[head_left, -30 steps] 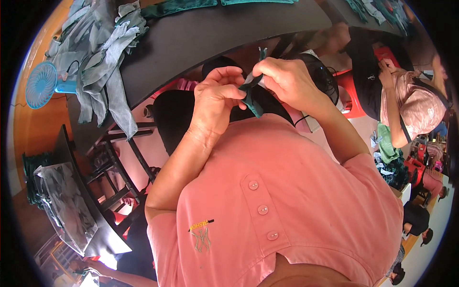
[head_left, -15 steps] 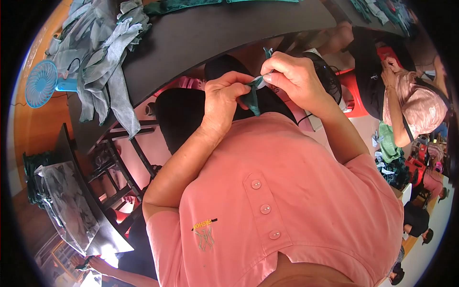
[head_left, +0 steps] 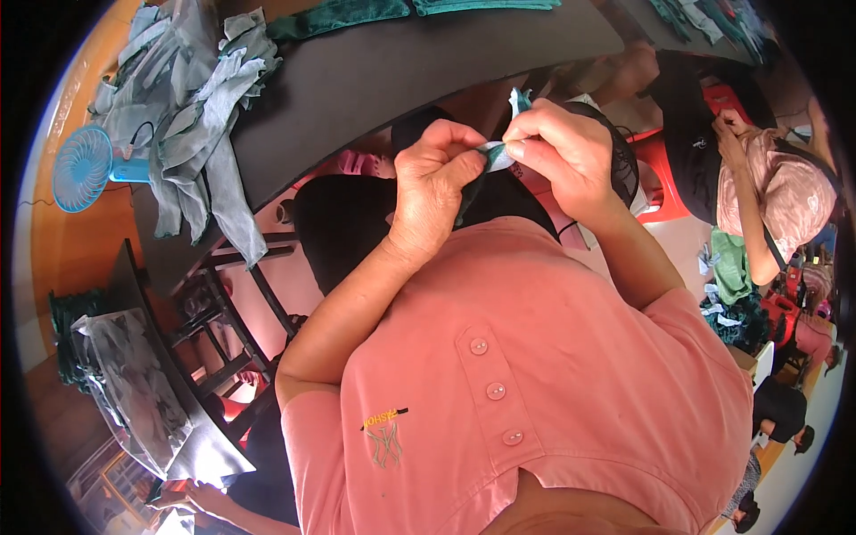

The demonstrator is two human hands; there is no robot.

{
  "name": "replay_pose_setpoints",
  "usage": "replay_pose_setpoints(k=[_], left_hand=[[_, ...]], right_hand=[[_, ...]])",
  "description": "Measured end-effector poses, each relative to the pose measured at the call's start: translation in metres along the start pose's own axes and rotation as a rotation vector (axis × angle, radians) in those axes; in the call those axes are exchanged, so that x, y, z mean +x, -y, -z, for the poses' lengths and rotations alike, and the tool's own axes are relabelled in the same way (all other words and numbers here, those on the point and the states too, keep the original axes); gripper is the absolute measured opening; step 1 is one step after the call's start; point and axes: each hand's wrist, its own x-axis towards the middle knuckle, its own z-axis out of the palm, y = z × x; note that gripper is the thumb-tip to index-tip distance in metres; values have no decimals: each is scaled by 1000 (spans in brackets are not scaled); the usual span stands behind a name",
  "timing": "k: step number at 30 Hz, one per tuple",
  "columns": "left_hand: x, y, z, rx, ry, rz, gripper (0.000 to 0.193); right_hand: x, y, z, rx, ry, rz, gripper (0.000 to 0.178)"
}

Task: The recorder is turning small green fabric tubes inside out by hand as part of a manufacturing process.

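A: Quick, what's in the hands?

B: A thin, dark green cloth strip (head_left: pixel 497 159) w/ a pale side. Both hands have it.

A: How's the L hand (head_left: pixel 437 183) doing?

B: Thumb & pointer finger are pinched tight on the strip, no gap. A dark bit hangs down under that hand.

A: & the R hand (head_left: pixel 571 156)?

B: Same thing. Thumb & finger are closed on it, close by the L fingertips. One end of the strip pokes up above the R hand. A short, pale bit shows b/w the two hands.

A: Where's the strip, then?

B: Up over the lap, in front of the person's pink cloth shirt w/ round buttons (head_left: pixel 535 294). It's near the edge of the long, black, flat table (head_left: pixel 428 62), but not on it.

A: What's on the table?

B: A big, messy pile of long grey-green cloth strips (head_left: pixel 214 116) on the L, some hanging off the edge. Flat, shiny green cloth bands (head_left: pixel 348 12) lie at the far side. A round blue plastic fan (head_left: pixel 82 168) is next to the pile.

A: Anything on the R?

B: Yep, a red plastic seat (head_left: pixel 658 183), & a person in a pale pink top (head_left: pixel 771 192).
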Motion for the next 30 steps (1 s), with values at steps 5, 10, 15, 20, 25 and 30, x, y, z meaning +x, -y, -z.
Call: replay_pose_setpoints(k=[5,10,15,20,25,30], left_hand=[[5,11,-11,-43,-1,-29,26],[24,-16,7,347,-90,-515,34],[20,-25,5,0,-286,-27,19],[14,-11,9,91,-319,-84,13],[11,-13,-4,132,-257,-176,24],[2,-24,3,116,-238,-148,25]], right_hand=[[10,-5,-5,-20,-10,137,6],[17,-15,-11,131,-7,-121,6],[5,-9,-23,141,-206,-56,11],[-8,-10,-44,374,-183,-319,14],[4,-19,-40,208,-156,-93,8],[4,-6,-37,130,-106,-10,6]])
